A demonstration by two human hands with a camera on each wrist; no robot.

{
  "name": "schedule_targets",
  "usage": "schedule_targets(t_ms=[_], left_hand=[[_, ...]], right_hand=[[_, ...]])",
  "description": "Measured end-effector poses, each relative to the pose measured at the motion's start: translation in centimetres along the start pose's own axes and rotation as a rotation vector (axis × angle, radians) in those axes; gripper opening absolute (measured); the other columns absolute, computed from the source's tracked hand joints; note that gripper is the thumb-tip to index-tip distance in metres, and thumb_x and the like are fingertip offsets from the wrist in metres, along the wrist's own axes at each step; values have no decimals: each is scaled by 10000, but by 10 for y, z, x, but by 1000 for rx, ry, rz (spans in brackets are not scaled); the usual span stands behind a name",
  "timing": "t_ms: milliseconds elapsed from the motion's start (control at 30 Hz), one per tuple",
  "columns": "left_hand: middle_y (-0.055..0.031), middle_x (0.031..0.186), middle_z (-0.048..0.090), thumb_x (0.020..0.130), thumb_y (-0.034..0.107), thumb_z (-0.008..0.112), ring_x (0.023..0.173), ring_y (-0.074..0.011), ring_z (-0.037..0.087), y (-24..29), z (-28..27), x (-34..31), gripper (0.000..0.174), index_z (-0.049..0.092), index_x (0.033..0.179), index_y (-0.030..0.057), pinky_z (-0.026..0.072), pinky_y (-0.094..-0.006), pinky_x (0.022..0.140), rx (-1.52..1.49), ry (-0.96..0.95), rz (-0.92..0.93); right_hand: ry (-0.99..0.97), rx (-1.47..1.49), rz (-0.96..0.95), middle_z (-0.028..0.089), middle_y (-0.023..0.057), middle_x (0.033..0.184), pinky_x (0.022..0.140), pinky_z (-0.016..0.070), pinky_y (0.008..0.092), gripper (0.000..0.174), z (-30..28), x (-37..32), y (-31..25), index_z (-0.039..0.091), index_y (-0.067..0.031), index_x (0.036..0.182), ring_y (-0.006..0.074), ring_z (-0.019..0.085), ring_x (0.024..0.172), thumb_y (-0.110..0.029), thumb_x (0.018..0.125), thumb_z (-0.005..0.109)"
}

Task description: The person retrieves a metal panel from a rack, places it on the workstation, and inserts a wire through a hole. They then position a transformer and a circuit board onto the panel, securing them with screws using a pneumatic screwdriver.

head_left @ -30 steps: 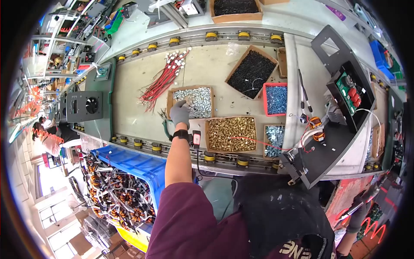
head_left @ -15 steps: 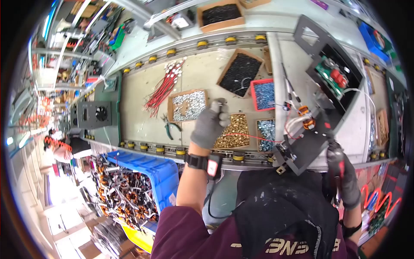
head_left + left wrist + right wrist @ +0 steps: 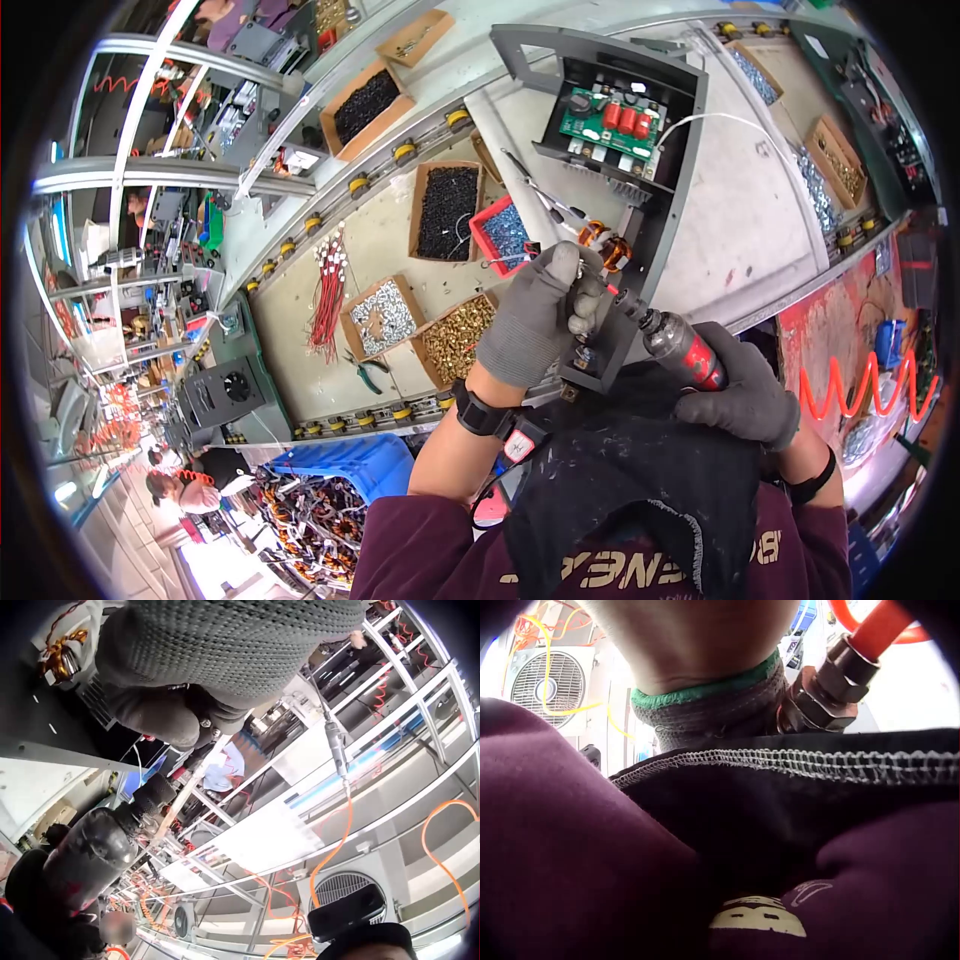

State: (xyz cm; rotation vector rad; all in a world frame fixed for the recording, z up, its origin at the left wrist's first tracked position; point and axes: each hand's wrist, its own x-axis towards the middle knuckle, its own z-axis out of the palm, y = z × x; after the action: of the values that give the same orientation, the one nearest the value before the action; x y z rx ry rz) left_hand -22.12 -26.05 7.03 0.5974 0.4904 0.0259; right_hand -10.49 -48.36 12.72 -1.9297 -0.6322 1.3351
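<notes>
In the head view my gloved left hand [image 3: 540,315] pinches small metal parts over the dark metal housing [image 3: 660,245]; they glint between the fingertips in the left wrist view [image 3: 205,722]. My gloved right hand [image 3: 745,395] is wrapped round a dark cylindrical power driver [image 3: 685,350] with a red label, its nose pointing at the left fingertips. Copper-wound coils [image 3: 612,250] lie just beyond the left fingers. Inside the housing sits a green circuit board [image 3: 610,128] with red components. The right wrist view shows the glove cuff [image 3: 705,720] beside a metal hose fitting [image 3: 817,701].
Left of the housing are boxes of brass fasteners [image 3: 458,340], silver fasteners [image 3: 383,322] and black screws [image 3: 446,215], plus a red tray [image 3: 478,222]. Pliers [image 3: 368,375], red wires [image 3: 328,300] and a blue crate [image 3: 375,465] lie farther left. A coiled red hose [image 3: 870,385] hangs right.
The view has swung toward the housing. My left hand has left the silver fastener box and come over to the coils. The right hand has brought the driver up from the lower right to meet it.
</notes>
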Motion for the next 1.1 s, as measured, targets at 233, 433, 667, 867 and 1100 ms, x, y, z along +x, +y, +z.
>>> schedule_targets(t_ms=[233,433,667,867,1100], left_hand=[[-47,799,553,949,324,542,604,-80,476,-5,23,4,315,545,1036,21,391,-215,522,205,147,109],[-43,812,568,905,261,616,650,-85,490,-12,8,7,272,553,1040,34,355,-202,524,60,119,129],[13,671,427,853,345,675,551,-75,339,-13,8,6,391,540,981,0,306,-196,494,3,15,37],[-4,671,453,867,371,656,552,-83,380,-14,20,2,400,544,960,-2,313,-199,493,252,177,129],[-13,761,501,882,362,638,630,-93,448,-26,21,6,345,566,951,31,358,-220,534,87,124,187]], right_hand=[[-25,12,19,642,168,885,744,475,393,647,-8,-7,6,542,-64,1125,341,640,839,-387,630,805],[3,-10,-17,647,175,911,741,481,387,655,-9,-11,10,544,-62,1121,340,647,853,-411,633,807],[-11,-40,-24,643,179,908,740,483,393,670,-12,-12,13,536,-62,1129,344,645,854,-432,639,805],[4,-79,-35,640,176,896,734,484,390,647,-11,-14,16,537,-61,1118,338,644,842,-425,652,799],[-39,158,-26,649,168,912,750,486,372,635,-7,-10,30,542,-48,1125,306,647,847,-391,658,801]])
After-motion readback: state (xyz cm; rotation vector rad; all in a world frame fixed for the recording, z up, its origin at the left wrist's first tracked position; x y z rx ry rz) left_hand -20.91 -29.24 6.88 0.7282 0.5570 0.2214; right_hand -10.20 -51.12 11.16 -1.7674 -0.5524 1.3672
